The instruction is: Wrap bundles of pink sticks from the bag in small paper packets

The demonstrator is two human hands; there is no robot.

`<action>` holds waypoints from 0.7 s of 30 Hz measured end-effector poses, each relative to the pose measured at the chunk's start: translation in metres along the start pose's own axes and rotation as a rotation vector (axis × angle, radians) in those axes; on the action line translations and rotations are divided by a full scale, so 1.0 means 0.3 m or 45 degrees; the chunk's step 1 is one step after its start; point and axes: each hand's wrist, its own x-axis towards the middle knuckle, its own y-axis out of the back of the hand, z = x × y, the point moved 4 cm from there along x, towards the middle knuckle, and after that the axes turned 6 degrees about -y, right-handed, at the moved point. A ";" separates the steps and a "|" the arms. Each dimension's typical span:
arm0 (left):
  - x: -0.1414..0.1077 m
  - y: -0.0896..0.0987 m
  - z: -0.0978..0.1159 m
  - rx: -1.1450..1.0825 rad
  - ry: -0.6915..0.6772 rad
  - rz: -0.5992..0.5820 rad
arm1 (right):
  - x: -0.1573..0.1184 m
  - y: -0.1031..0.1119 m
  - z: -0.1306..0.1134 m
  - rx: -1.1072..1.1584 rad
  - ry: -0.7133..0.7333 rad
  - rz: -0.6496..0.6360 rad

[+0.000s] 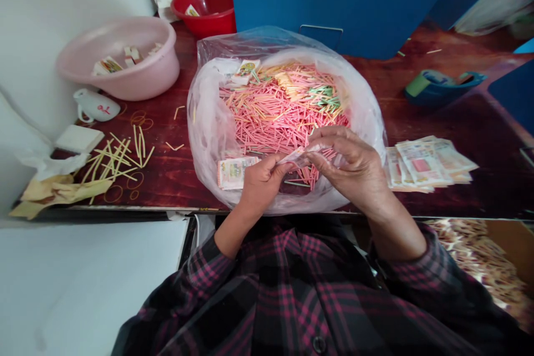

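One paper strip (297, 156) rises from left hand (262, 184) to right hand (348, 166).

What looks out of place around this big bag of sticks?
Loose yellow sticks lie scattered on the wooden table, left of the clear plastic bag and apart from the pink heap inside it, so they look spilled. Crumpled yellowish paper also hangs over the table's front edge.

Red-brown wooden table (492, 189); pink basin (117, 86); white mug (95, 105); clear bag (204, 122); paper stacks (425, 164); loose sticks (117, 158)
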 end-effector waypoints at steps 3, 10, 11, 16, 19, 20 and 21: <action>-0.002 0.000 0.017 0.048 -0.049 -0.054 | 0.001 0.002 0.004 0.013 0.028 0.018; -0.006 0.002 0.021 -0.009 -0.026 -0.058 | -0.012 0.013 -0.008 0.114 -0.069 -0.024; -0.007 0.000 0.020 -0.010 -0.024 -0.065 | -0.013 0.012 -0.008 0.088 -0.066 -0.034; -0.007 0.003 0.018 0.046 -0.058 -0.074 | -0.007 0.006 -0.003 0.003 0.045 -0.060; -0.004 0.009 0.019 0.123 -0.076 -0.088 | -0.003 0.002 0.003 -0.010 0.078 -0.080; -0.003 0.011 0.020 0.143 -0.075 -0.102 | -0.002 0.002 0.004 -0.010 0.095 -0.089; -0.002 0.013 0.021 0.157 -0.072 -0.121 | -0.001 0.001 0.004 -0.008 0.118 -0.100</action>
